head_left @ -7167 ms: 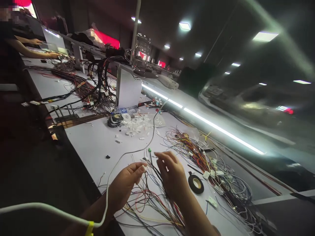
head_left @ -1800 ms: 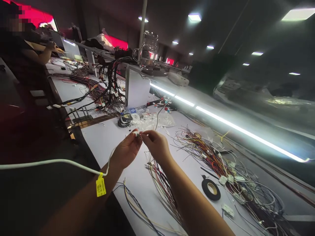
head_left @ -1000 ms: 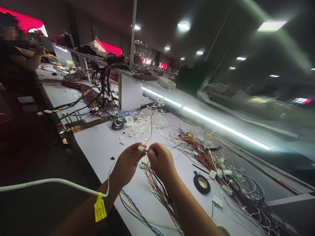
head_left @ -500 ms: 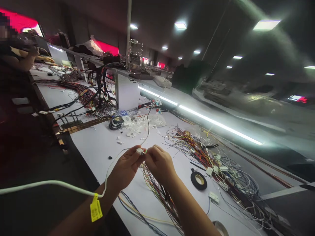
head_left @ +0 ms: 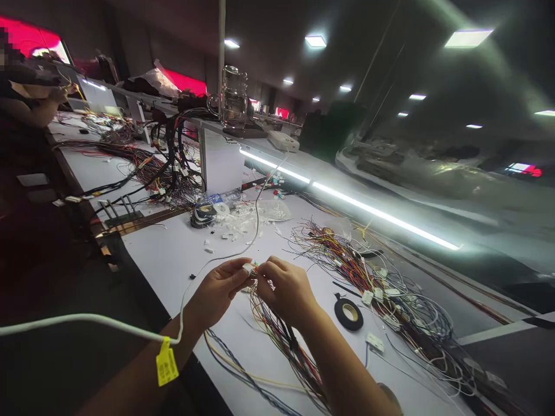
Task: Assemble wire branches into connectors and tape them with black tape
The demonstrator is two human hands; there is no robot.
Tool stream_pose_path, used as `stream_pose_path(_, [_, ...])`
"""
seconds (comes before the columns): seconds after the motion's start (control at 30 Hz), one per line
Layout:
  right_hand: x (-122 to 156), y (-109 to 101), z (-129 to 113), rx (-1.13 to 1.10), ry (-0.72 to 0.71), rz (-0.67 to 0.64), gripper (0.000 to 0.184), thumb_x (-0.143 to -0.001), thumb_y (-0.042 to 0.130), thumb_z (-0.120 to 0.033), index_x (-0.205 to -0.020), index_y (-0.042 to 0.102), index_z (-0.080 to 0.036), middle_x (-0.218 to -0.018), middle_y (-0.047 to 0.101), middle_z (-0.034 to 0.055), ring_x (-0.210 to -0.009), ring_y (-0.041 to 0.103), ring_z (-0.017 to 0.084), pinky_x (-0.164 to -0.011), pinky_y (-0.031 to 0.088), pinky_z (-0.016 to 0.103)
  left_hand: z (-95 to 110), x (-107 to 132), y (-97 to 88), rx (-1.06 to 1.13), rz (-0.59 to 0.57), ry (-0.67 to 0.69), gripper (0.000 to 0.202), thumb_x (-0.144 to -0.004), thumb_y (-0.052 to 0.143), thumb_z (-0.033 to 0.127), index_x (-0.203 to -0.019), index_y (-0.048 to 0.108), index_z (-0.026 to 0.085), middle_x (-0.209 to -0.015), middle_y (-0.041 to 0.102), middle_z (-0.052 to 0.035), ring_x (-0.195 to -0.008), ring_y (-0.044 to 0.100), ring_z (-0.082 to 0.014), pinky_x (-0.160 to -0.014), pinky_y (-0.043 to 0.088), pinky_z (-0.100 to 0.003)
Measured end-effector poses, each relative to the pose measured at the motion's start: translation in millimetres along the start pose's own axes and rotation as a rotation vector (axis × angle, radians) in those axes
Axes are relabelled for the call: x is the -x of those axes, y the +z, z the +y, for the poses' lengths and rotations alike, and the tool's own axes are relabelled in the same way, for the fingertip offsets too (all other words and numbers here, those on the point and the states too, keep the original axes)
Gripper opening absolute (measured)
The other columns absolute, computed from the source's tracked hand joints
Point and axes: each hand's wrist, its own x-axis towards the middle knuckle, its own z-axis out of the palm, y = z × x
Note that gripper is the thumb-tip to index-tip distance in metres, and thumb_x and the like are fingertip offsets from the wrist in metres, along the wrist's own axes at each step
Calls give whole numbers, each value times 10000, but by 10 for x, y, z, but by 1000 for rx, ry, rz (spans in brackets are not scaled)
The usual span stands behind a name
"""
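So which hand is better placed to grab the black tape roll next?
Probably the right hand, though busy with wires: the tape roll is nearer it. The left hand is farther away, holding the white plug.

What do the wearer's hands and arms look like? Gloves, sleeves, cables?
Left hand and right hand: no gloves. Forearms: bare where clearly visible. White cable crosses in front of the left arm, carrying a yellow tag with dark, unreadable print.
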Motion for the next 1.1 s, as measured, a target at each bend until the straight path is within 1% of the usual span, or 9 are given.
stream_pose_path(0.13, [8, 42, -3, -46, 32, 4, 132, -830, 516, -170, -727, 587, -212, -716, 592, -13, -598, 498, 104, -566, 336, 215, -14, -3, -30, -66, -34, -19, 251, -750, 757, 184, -995, 707, 162, -832, 732, -54, -779, 676, -146, -790, 517, -243])
stream_pose_path(0.2, [22, 87, -13, -82, 84, 32, 145, -839, 511, -170, -726, 591, -211, -700, 590, -12, -589, 507, 104, -561, 348, 213, -34, -4, -25, -88, -19, 23, 246, -753, 754, 184, -994, 707, 167, -831, 729, -46, -789, 672, -144, -780, 511, -234])
stream_pose_path(0.3, [57, 156, -25, -168, 154, 79, 127, -869, 515, -202, -813, 628, -219, -746, 639, 0, -637, 567, 116, -603, 401, 216, -51, -9, 1, -66, 20, 90, 228, -752, 754, 181, -975, 711, 182, -869, 731, -28, -801, 666, -130, -806, 509, -234])
stream_pose_path(0.37, [83, 189, -29, -257, 210, 114, 103, -863, 531, -208, -866, 633, -222, -795, 671, 6, -660, 601, 120, -630, 442, 217, -45, -12, 15, -40, 29, 86, 220, -748, 757, 181, -964, 714, 186, -895, 735, -27, -811, 669, -130, -829, 512, -245])
stream_pose_path(0.47, [109, 215, -31, -342, 275, 154, 76, -829, 552, -198, -836, 625, -217, -783, 680, 6, -632, 610, 121, -615, 479, 220, -25, -10, 14, -29, 22, 52, 225, -744, 762, 183, -964, 715, 182, -872, 741, -36, -805, 677, -137, -818, 516, -247])
stream_pose_path(0.7, [101, 225, -30, -325, 207, 150, 106, -806, 543, -177, -821, 640, -217, -774, 692, 8, -633, 614, 121, -623, 490, 224, -44, 7, -21, -100, 47, 41, 241, -719, 783, 206, -952, 725, 188, -855, 743, -31, -803, 659, -139, -817, 499, -251])
stream_pose_path(0.87, [101, 250, -12, -279, 205, 117, 120, -799, 528, -155, -793, 632, -215, -733, 680, 3, -614, 593, 125, -603, 457, 226, -64, -14, -64, -259, 60, 67, 266, -721, 778, 225, -981, 728, 200, -901, 739, -28, -832, 643, -147, -818, 488, -254])
stream_pose_path(0.97, [88, 261, 6, -310, 227, 108, 118, -792, 536, -147, -787, 631, -215, -716, 673, -5, -613, 589, 123, -598, 452, 224, -22, -26, -87, -315, 67, 74, 277, -715, 782, 228, -986, 729, 210, -909, 738, -23, -836, 644, -151, -817, 490, -260])
stream_pose_path(1.1, [37, 242, 25, -369, 244, 57, 120, -805, 548, -160, -822, 648, -224, -743, 690, -10, -660, 624, 127, -641, 482, 229, 66, -37, -88, -300, 61, 74, 279, -700, 792, 240, -970, 734, 201, -888, 735, -26, -812, 647, -152, -805, 490, -264])
